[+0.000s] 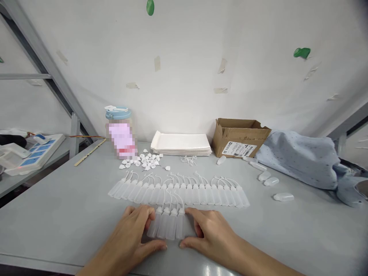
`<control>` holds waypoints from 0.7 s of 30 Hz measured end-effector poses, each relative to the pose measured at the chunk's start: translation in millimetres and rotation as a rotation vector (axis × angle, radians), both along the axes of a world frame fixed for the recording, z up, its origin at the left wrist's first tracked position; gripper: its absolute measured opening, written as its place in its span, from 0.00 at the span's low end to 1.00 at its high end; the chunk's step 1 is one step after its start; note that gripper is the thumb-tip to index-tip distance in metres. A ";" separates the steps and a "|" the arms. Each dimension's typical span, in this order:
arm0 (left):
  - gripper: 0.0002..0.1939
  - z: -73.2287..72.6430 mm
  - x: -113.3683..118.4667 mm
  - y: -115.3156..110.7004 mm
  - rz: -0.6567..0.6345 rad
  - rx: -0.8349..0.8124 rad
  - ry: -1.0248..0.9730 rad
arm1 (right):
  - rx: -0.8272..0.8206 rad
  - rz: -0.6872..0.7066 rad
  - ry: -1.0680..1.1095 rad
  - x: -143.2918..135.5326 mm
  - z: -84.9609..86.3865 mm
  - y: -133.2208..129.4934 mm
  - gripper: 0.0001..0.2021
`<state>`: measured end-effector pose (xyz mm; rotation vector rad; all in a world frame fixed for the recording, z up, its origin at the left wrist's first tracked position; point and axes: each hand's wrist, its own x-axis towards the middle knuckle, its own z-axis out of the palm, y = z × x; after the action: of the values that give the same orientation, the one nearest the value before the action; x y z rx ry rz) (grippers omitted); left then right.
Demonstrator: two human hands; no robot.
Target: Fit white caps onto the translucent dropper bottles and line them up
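Several small translucent squeeze bottles lie side by side near the front of the table, their thin curved white tubes pointing away from me. My left hand is at their left side, fingers curled by the outermost bottle and thumb stretched below the bases. On the right side, my right hand has its index fingertip at the last bottle's neck and its thumb apart, near the base. Neither hand is wrapped round a bottle. Just beyond them runs a long row of similar bottles with tubes.
White caps are heaped beyond the row, beside a blue-lidded container. Small white tubes lie before a stack of white trays. A cardboard box, loose bottles and blue cloth are at right.
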<state>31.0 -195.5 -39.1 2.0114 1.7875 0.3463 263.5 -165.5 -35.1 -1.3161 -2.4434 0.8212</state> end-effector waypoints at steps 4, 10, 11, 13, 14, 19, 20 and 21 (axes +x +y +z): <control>0.20 0.8 -4.7 1.4 0.005 0.005 0.015 | -0.015 0.005 0.011 1.9 0.7 1.5 0.28; 0.19 1.9 -11.0 3.3 0.016 0.072 -0.003 | -0.034 0.049 0.018 4.9 5.2 2.9 0.28; 0.18 3.5 -11.3 3.8 0.026 0.092 -0.006 | -0.041 0.064 0.003 6.6 8.8 3.0 0.27; 0.16 8.0 -11.5 5.6 0.048 0.146 -0.021 | -0.065 0.101 -0.030 12.9 20.2 4.6 0.26; 0.16 10.8 -11.3 7.2 0.052 0.170 -0.033 | -0.084 0.120 -0.029 17.9 27.6 6.6 0.26; 0.17 27.7 -7.7 29.2 0.027 0.208 -0.027 | -0.143 -0.053 0.142 64.3 62.3 35.3 0.21; 0.17 31.5 -6.0 36.9 0.021 0.222 -0.011 | -0.086 -0.136 0.171 76.8 65.0 44.0 0.21; 0.16 35.6 -3.7 45.7 -0.002 0.231 0.007 | -0.015 -0.244 0.187 89.5 65.8 53.1 0.21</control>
<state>27.3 -149.8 -3.5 2.1703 1.8212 0.5698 352.9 -112.5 30.7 -1.4366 -2.0889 0.8562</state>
